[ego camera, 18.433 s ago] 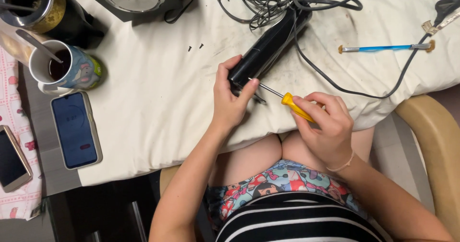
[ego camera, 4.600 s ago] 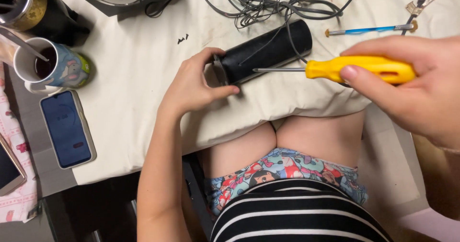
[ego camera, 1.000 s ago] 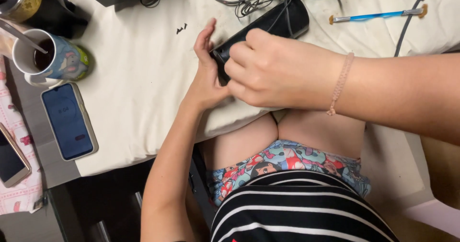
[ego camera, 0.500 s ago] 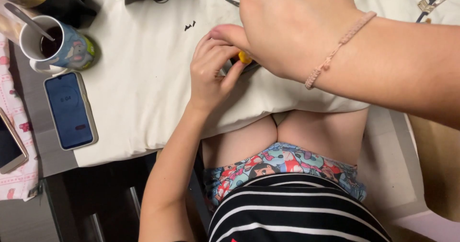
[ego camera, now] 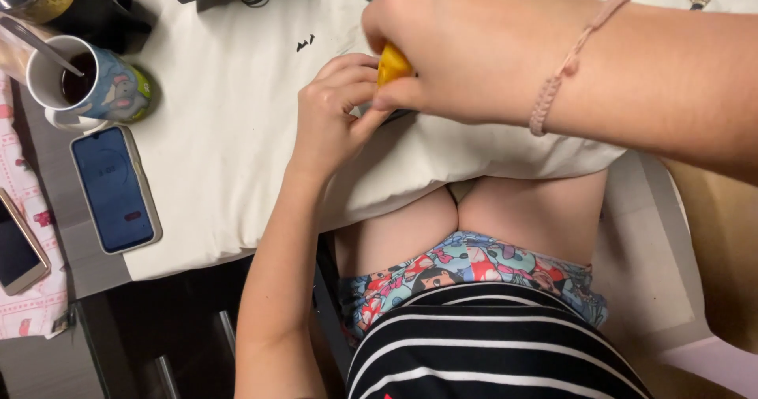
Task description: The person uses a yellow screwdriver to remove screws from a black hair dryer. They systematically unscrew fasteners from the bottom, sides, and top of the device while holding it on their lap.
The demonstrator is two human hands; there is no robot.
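My right hand (ego camera: 482, 43) is raised close to the camera, fingers closed around the yellow handle of a screwdriver (ego camera: 392, 65); only a bit of the handle shows. My left hand (ego camera: 335, 111) rests on the white pillow (ego camera: 237, 130) just below it, fingers curled against a dark device that my right hand almost wholly hides. A thin slice of that black device (ego camera: 395, 117) peeks out under my right thumb. The screwdriver's shaft and tip are hidden.
A mug (ego camera: 87, 87) with a spoon in dark liquid stands at the left. A blue-screened phone (ego camera: 114, 190) lies below it, a second phone (ego camera: 20, 241) on a pink cloth at the far left. Two small dark screws (ego camera: 305, 43) lie on the pillow. Cables run along the top edge.
My right hand has stayed over the device and come closer to the camera, still gripping the yellow handle. My left hand has curled in tighter beneath it.
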